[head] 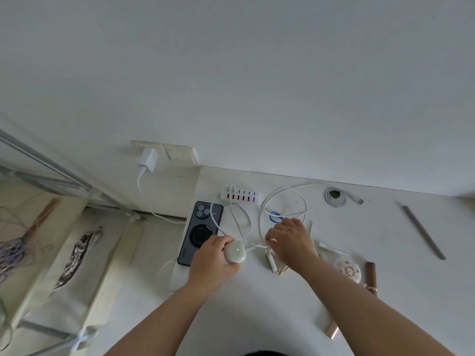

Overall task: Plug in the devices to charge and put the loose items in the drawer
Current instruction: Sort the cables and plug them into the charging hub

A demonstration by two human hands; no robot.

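Note:
My left hand [209, 262] grips a white egg-shaped device [235, 251] on the white desk [385, 240]. My right hand [290, 241] pinches the end of a white cable [257, 244] right at the device's side. A dark phone [201, 231] lies face down to the left of the device, with a cable running to it. A white multi-port USB hub [240, 197] sits at the desk's back edge with several cables plugged in. Another white cable loops behind my right hand [285, 199], and its USB plug [359, 201] lies loose at the back.
A blue ring [275, 217], a patterned round item [347, 270], a brown tube [371, 276], a long thin stick [424, 232] and a cable grommet [335, 197] are on the desk. A wall charger [148, 160] sits in a socket at left. Fabric shelves [64, 253] stand beside the desk.

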